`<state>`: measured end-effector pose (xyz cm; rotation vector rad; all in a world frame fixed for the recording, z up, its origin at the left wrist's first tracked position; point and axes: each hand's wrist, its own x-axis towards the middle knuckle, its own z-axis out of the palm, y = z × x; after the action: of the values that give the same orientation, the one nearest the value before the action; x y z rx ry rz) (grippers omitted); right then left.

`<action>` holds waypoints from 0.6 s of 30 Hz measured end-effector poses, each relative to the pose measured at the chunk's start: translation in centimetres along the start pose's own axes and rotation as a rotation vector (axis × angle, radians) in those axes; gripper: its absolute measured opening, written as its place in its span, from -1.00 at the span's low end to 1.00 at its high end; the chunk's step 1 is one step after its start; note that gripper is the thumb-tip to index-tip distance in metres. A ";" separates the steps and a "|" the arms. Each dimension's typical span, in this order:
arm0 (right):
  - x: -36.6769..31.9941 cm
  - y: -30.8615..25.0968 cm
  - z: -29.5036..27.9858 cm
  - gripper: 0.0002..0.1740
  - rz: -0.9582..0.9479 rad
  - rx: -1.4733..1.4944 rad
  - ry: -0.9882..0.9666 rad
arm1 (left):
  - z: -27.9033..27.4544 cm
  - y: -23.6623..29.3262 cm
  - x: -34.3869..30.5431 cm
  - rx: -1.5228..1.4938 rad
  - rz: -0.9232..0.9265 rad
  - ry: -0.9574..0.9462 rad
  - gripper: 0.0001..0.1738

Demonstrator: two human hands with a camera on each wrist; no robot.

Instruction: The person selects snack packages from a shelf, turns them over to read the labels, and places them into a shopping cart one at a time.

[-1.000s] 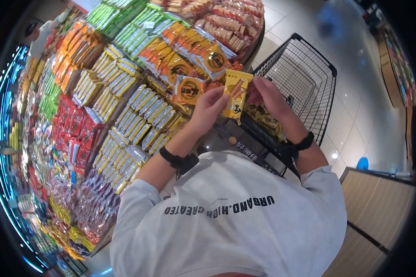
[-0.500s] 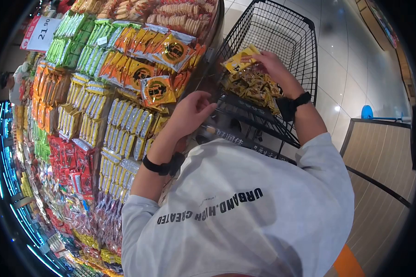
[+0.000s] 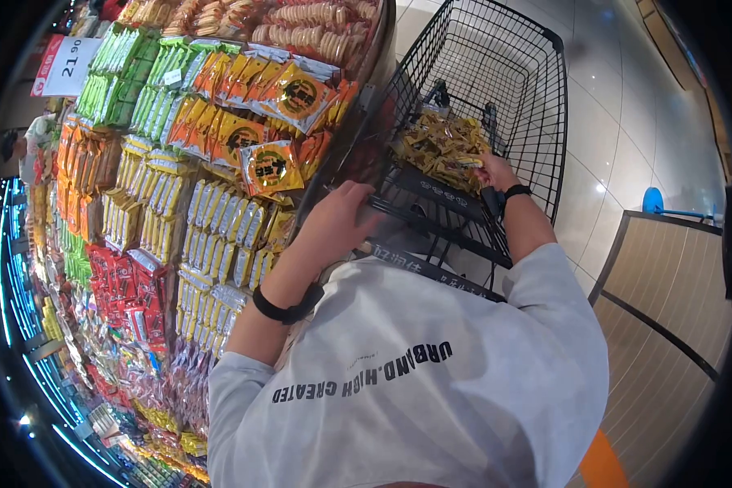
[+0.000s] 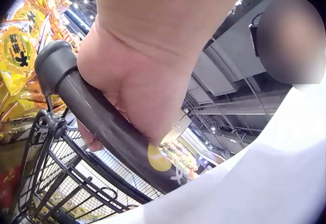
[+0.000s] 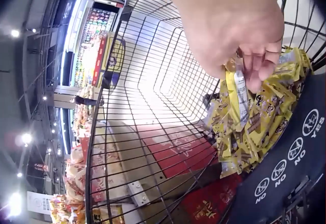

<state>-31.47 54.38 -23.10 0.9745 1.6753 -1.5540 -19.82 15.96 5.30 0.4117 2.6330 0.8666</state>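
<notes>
In the head view my right hand (image 3: 498,172) is inside the shopping cart (image 3: 557,122), low over a pile of yellow snack packets (image 3: 439,142). It pinches one yellow snack packet (image 5: 236,96) between thumb and fingers, and the right wrist view has this packet overlapping the pile. My left hand (image 3: 337,218) grips the left end of the cart handle (image 4: 109,119). Its palm lies on top of the dark bar, and fingertips show beneath it in the left wrist view.
Left of the cart stands a display of wrapped snacks: orange packets (image 3: 270,167), green packets (image 3: 114,73), red packets (image 3: 130,285). A price sign (image 3: 63,65) rises at its far side. Tiled floor (image 3: 598,163) and a wood-patterned counter (image 3: 667,268) lie to the right.
Both hands held the yellow packet up at first; the left let go and came to the cart handle. The right hand carried the packet over the cart and down to the pile.
</notes>
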 end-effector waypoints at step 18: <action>5.9 3.6 0.8 -0.80 -0.035 -0.017 -0.129 | -1.8 -1.9 -1.7 -0.441 0.142 0.200 -0.73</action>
<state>-31.46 54.24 -30.01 0.8225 1.6201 -1.5883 -19.28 12.94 5.92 0.4135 2.4997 1.5646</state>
